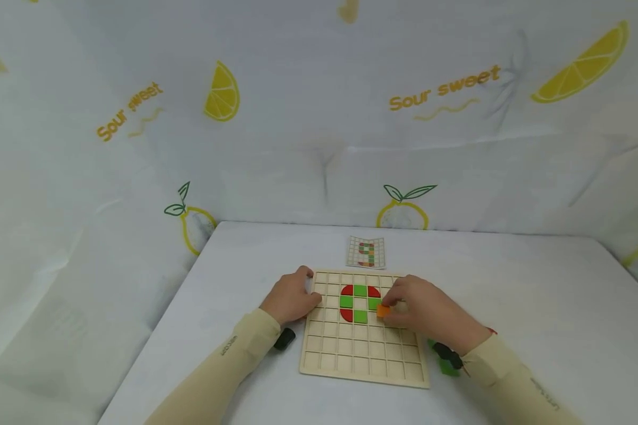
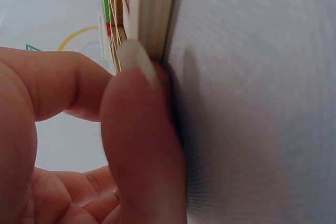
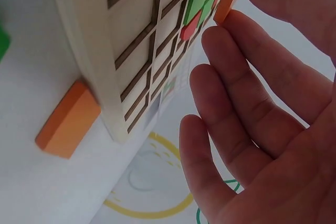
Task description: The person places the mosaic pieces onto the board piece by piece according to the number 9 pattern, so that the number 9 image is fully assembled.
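A wooden grid board [image 1: 361, 348] lies on the white table. A ring of red and green tiles [image 1: 360, 303] fills cells in its upper middle. My right hand [image 1: 390, 307] hovers over the board just right of the ring and pinches an orange tile [image 1: 383, 310] between thumb and index finger. In the right wrist view the orange tile [image 3: 227, 1] sits at the fingertips of the right hand [image 3: 233, 11], the other fingers straight. My left hand [image 1: 292, 298] holds the board's left edge, and its thumb [image 2: 142, 129] presses against the board's side [image 2: 152, 14].
A small pattern card [image 1: 366, 252] lies behind the board. A second orange tile [image 3: 68, 119] lies on the table against the board's edge, and green pieces [image 1: 446, 366] sit by my right wrist. A lemon-print cloth wall surrounds the table [image 1: 537, 295].
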A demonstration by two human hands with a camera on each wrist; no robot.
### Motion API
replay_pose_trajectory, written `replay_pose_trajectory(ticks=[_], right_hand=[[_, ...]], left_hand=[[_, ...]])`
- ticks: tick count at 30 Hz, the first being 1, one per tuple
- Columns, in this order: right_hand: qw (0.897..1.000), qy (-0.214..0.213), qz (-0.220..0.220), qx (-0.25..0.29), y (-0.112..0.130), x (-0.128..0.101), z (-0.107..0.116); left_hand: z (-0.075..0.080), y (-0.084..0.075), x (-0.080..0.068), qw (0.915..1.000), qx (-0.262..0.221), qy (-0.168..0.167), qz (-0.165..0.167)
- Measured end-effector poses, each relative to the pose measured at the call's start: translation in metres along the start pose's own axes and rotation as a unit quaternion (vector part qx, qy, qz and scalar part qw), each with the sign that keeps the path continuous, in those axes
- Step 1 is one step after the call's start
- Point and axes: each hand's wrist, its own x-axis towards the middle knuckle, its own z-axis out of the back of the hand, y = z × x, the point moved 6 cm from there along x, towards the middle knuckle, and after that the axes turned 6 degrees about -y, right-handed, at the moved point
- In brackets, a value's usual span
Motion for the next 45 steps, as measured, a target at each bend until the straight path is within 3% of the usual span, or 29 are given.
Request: replay_pose_trajectory(ticks=[11, 45], right_hand=[[0.999, -0.012, 0.024, -0.021, 0.004, 0.003, -0.01], [0.999, -0.003, 0.021, -0.04, 0.01, 0.007, -0.018]], left_hand=[[-0.001, -0.005, 0.002, 1.0, -0.003, 0.006, -0.004], [0.001, -0.002, 0.002, 0.9999, 0.004, -0.005, -0.01]])
